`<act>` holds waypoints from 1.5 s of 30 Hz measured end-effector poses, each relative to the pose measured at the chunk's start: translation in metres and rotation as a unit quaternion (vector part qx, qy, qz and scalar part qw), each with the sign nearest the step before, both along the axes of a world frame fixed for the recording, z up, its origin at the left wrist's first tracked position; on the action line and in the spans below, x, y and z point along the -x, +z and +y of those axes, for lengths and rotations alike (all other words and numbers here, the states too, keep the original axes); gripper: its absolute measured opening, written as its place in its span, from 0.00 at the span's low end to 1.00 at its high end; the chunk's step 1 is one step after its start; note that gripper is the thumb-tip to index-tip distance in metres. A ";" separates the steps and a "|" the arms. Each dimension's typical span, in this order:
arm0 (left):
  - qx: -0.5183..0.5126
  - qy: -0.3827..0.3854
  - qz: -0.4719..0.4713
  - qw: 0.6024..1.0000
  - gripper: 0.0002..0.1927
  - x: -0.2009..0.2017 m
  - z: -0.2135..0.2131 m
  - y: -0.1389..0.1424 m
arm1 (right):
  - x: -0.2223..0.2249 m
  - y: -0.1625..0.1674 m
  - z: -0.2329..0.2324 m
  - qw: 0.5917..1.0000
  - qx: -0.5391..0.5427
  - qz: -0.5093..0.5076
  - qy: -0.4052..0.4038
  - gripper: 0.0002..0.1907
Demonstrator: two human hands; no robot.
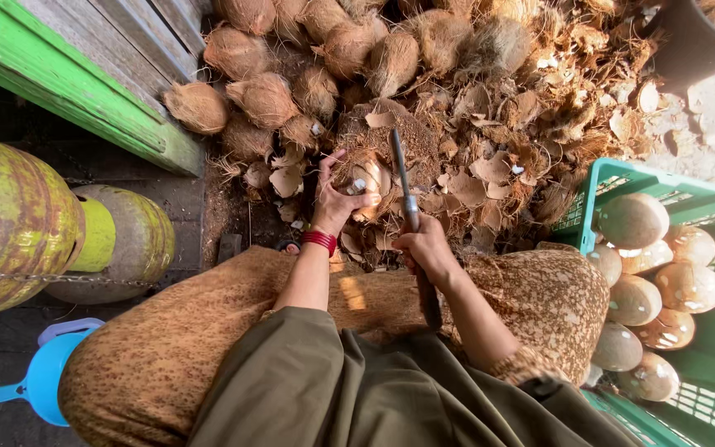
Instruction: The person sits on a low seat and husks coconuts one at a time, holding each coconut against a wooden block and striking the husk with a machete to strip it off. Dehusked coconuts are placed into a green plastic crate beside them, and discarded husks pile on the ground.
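Note:
My left hand [337, 196], with a red band at the wrist, grips a brown husky coconut [363, 175] held over my lap. My right hand [425, 248] is closed around the handle of a long knife [403, 184], whose blade points up and rests against the right side of that coconut. A heap of brown unpeeled coconuts [324, 58] lies just beyond my hands. Shell chips and husk scraps [506, 157] cover the ground to the right of it.
A green plastic crate [709, 223] at right holds several pale peeled coconuts [635, 219]. Rusty yellow-green gas cylinders [18, 219] stand at left with a chain across them. A blue scoop [39, 381] lies lower left. A green wooden board [68, 83] runs along the upper left.

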State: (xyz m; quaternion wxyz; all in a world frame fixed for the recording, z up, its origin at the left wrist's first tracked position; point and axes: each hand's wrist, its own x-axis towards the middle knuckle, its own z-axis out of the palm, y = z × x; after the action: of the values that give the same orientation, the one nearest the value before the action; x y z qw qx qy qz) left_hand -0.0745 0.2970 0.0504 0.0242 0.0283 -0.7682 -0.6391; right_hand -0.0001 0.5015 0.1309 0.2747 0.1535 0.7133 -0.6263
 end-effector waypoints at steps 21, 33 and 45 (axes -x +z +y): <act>0.237 -0.071 -0.145 0.958 0.66 0.011 0.000 0.038 | -0.009 0.017 -0.003 0.994 0.007 0.105 0.009 0.15; 0.108 -0.029 -0.258 0.960 0.65 0.005 -0.026 0.025 | 0.000 -0.059 0.006 0.997 -0.052 -0.028 0.043 0.08; 0.243 -0.027 -0.004 0.970 0.57 0.011 0.007 0.018 | -0.022 0.009 0.001 0.916 0.021 0.400 0.004 0.07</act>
State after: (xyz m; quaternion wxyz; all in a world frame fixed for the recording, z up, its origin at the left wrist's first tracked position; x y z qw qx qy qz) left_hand -0.0857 0.3037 0.0688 0.0097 0.0034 -0.9010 -0.4337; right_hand 0.0214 0.5027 0.1399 -0.0277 -0.1190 0.7506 -0.6493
